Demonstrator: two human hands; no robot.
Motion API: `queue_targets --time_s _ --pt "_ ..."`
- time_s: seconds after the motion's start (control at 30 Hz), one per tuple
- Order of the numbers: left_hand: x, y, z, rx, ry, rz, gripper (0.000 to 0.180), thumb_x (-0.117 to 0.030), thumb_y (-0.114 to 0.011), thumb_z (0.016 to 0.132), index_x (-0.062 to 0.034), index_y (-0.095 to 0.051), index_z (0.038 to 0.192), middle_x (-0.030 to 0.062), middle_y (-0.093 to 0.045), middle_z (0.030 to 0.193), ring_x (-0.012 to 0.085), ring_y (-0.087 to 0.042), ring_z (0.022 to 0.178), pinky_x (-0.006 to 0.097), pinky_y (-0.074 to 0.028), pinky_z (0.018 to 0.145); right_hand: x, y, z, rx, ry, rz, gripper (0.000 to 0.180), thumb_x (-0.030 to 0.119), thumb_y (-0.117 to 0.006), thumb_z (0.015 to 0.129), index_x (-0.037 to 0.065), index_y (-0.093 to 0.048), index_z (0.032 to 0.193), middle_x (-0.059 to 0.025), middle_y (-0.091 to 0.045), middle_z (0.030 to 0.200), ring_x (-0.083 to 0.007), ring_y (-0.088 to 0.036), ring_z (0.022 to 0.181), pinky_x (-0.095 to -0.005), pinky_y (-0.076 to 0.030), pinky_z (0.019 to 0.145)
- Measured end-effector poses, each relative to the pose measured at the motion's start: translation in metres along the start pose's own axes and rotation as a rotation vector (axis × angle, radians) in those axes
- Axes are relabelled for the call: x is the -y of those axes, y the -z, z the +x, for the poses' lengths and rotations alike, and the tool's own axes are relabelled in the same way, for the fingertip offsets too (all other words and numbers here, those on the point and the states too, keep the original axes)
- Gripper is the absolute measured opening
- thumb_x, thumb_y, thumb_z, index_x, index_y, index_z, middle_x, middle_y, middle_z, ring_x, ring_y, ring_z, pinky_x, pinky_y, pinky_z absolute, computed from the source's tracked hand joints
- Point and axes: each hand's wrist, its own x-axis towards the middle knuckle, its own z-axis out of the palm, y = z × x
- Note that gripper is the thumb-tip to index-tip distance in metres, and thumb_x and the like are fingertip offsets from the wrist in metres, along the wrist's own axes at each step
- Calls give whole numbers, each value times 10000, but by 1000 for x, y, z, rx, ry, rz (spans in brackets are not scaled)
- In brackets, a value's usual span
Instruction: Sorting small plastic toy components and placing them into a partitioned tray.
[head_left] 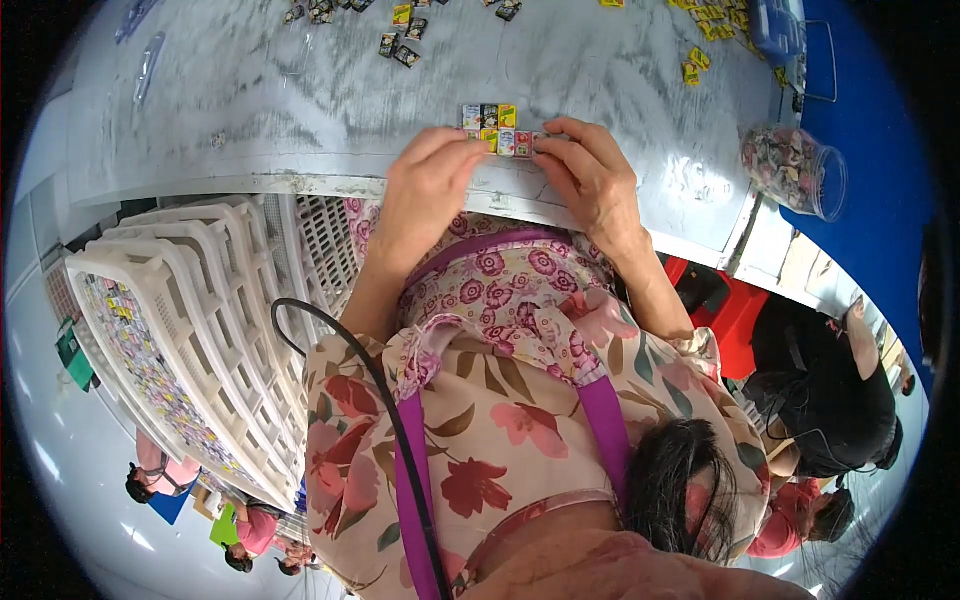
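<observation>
2 hands pinch a row of small colourful packets [497,130] at the near edge of the table [300,120]: left hand [432,180] and right hand [590,170] press the ends inward, likely to square them. More packets [400,45] lie far across the table; a clear jar [795,170] stands at its right end.

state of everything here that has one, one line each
left hand: on the table edge, fingers touching the row of small packets
right hand: fingers on the row's other end
packet row: lined up side by side, flat on the table
jar: on its side, open, with packets inside
crates: stacked, top one holding packets
loose packets: scattered
</observation>
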Motion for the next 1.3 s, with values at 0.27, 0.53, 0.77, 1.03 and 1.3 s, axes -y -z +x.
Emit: queue_targets --time_s 0.27,0.53,0.77,1.03,1.3 --pt "9 23 7 -69 118 127 206 -49 -764 774 -65 -734 977 109 -640 947 300 -627 876 381 -525 756 12 -10 16 11 109 3 269 16 -778 757 50 -704 1014 -87 -650 1122 -250 -610 867 -348 -529 710" --pt "12 18 1 0 91 187 325 -69 -780 757 -59 -706 1073 128 -623 984 314 -608 911 403 -518 776 23 -28 52 110 211 -89 286 80 -765 756 77 -706 1036 -68 -626 1176 -257 -598 958 -357 -548 746" --pt "12 19 -3 -16 282 27 322 -44 -758 778 -33 -705 1095 143 -642 1039 321 -649 806 381 -543 710 23 -41 55 196 312 -199 221 92 -738 742 43 -703 955 -59 -613 1189 -249 -586 984 -353 -554 758" --pt "17 26 3 50 290 24 330 -13 -742 770 -10 -704 1097 160 -660 1054 305 -686 836 368 -552 731 30 -46 48 212 290 -179 248 27 -741 680 4 -680 920 -64 -610 1185 -259 -581 968 -361 -539 782" --pt "17 28 5 91 318 -14 375 41 -747 736 7 -699 1106 172 -660 1049 308 -700 813 354 -563 719 32 -44 48 204 187 -78 318 -23 -752 651 -5 -673 958 -90 -613 1173 -289 -570 955 -376 -519 814"
